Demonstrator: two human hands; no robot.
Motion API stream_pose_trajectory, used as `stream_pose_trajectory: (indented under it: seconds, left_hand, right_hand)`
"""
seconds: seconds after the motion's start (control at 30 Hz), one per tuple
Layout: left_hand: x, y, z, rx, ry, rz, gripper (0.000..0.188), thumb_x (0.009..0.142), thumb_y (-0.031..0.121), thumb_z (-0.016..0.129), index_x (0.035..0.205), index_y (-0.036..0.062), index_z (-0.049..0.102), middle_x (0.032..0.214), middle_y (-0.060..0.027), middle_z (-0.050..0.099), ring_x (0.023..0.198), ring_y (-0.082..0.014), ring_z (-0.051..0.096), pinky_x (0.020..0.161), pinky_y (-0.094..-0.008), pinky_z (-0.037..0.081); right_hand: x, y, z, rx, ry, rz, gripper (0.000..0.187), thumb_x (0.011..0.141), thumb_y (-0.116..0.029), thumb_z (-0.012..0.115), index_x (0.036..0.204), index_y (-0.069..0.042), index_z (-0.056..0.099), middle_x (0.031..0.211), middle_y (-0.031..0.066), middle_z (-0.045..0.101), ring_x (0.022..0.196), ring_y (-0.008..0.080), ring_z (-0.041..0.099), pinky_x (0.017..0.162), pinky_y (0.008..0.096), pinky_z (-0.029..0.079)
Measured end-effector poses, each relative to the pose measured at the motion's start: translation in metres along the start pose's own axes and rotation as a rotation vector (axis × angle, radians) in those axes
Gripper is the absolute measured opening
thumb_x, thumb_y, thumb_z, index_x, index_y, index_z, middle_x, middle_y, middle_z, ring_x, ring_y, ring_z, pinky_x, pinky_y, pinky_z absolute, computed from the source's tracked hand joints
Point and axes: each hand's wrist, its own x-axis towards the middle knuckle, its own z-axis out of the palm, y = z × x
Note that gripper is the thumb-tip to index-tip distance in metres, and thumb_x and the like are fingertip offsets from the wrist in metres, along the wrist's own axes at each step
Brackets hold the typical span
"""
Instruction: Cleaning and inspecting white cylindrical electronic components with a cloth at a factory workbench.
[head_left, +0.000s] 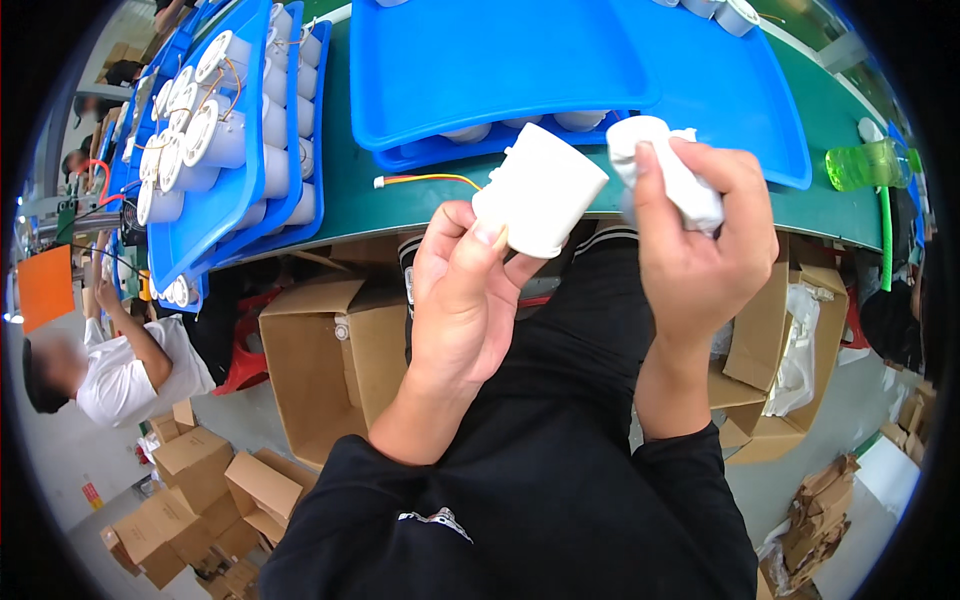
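Note:
My left hand (pixel 462 290) grips a white cylindrical housing (pixel 548 188), tilted, in front of the green table's edge. From its left side a thin red and yellow cable (pixel 432 180) sticks out, ending in a small white plug. My right hand (pixel 705 215) is closed around a crumpled white cloth (pixel 668 178), just to the right of the housing and apart from it. Beyond both hands lies a blue tray (pixel 500 70), stacked over another with white cylinders partly showing between them.
Stacked blue trays (pixel 228 225) with several wired white housings (pixel 215 140) stand at the left. A green bottle (pixel 868 165) lies near the table's right end. Below are open cardboard boxes (pixel 310 375). A seated person in a white shirt (pixel 150 375) is at the left.

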Motion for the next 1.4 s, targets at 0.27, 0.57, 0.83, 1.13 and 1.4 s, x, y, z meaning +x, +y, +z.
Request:
stream_pose_trajectory:
  seconds: [0.27,0.57,0.83,1.13,1.4]
  left_hand:
    - [0.008,0.021,0.006,-0.106,-0.114,-0.146,0.023,0.096,0.025,0.052,0.102,0.0029,0.047,0.111,-0.0161,0.061,0.101,-0.0263,0.063,0.087,-0.0414,0.055]
    - [0.014,0.069,0.014,0.131,-0.331,-0.115,0.032,0.094,0.034,0.053,0.107,0.0043,0.049,0.117,-0.0130,0.058,0.103,-0.0216,0.062,0.083,-0.0372,0.056]
    - [0.001,0.095,0.010,0.178,-0.370,-0.118,0.030,0.094,0.037,0.053,0.098,0.0076,0.048,0.108,-0.0103,0.060,0.098,-0.0180,0.063,0.080,-0.0339,0.056]
    - [-0.021,0.111,0.001,0.019,-0.285,-0.144,0.026,0.093,0.031,0.060,0.096,0.0069,0.049,0.096,-0.0066,0.061,0.085,-0.0128,0.062,0.077,-0.0324,0.052]
    - [-0.021,0.117,-0.012,0.089,-0.303,-0.080,0.036,0.095,0.036,0.050,0.111,0.0040,0.048,0.117,-0.0122,0.058,0.106,-0.0206,0.060,0.084,-0.0371,0.055]
  right_hand:
    - [-0.007,0.000,-0.018,0.183,-0.099,0.175,0.024,0.070,0.005,0.074,0.090,0.002,0.061,0.078,0.0119,0.062,0.069,0.0184,0.060,0.062,0.0265,0.046]
    - [0.020,-0.042,-0.028,0.334,-0.205,-0.078,0.039,0.066,0.002,0.075,0.103,0.004,0.062,0.077,0.0110,0.060,0.066,0.0203,0.054,0.061,0.0290,0.043]
    - [0.029,-0.071,-0.022,0.371,-0.232,-0.143,0.040,0.064,0.000,0.076,0.102,0.003,0.064,0.075,0.0098,0.060,0.065,0.0209,0.054,0.059,0.0293,0.043]
    - [0.026,-0.096,-0.013,0.388,-0.256,-0.161,0.039,0.065,0.000,0.075,0.102,0.004,0.064,0.077,0.0115,0.062,0.067,0.0216,0.055,0.060,0.0288,0.044]
    - [0.029,-0.118,-0.011,0.341,-0.237,-0.231,0.033,0.066,-0.005,0.076,0.096,0.000,0.063,0.074,0.0089,0.058,0.064,0.0226,0.052,0.059,0.0319,0.043]
